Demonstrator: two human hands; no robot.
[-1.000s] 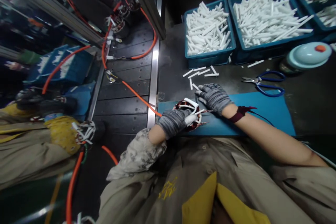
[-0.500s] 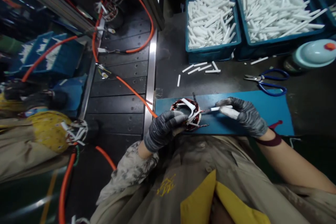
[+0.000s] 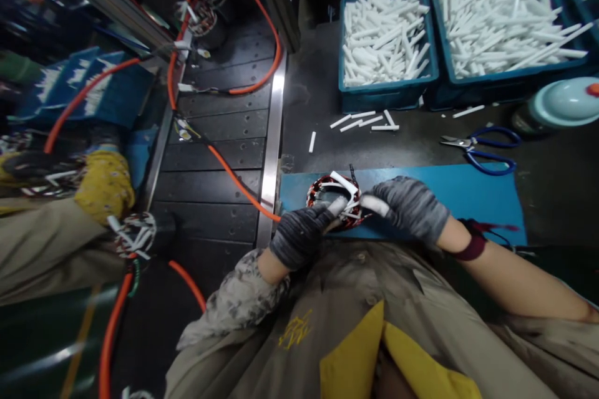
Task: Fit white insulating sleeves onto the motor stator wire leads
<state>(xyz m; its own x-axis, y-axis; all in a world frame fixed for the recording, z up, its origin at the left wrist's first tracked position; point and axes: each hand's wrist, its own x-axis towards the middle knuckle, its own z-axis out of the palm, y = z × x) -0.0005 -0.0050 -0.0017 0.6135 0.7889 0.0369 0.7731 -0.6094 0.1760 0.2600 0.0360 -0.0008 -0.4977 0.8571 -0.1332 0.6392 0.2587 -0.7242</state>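
Observation:
A ring-shaped copper coil (image 3: 312, 192) with white sleeves on its wires lies on the blue mat (image 3: 458, 193). My left hand (image 3: 304, 230), in a grey striped glove, grips the coil's near side, with its fingertips over the inner edge. At the coil's right side, my right hand (image 3: 407, 206) is closed in a pinch beside the wire ends; what lies between its fingertips is hidden. One white sleeve (image 3: 344, 183) slants across the top of the coil.
Two blue bins (image 3: 388, 92) of white sleeves stand at the back right. Blue-handled scissors (image 3: 486, 148), loose sleeves (image 3: 369, 120) and a light-blue-lidded bottle (image 3: 564, 103) lie before them. Left are a slatted conveyor (image 3: 215, 184), orange cables, another coil (image 3: 138, 234) and a co-worker's yellow sleeve (image 3: 105, 187).
My right hand has moved left to the coil, and the white sleeve it held is now hidden. My left fingertips have shifted over the coil. The co-worker's arm has moved too.

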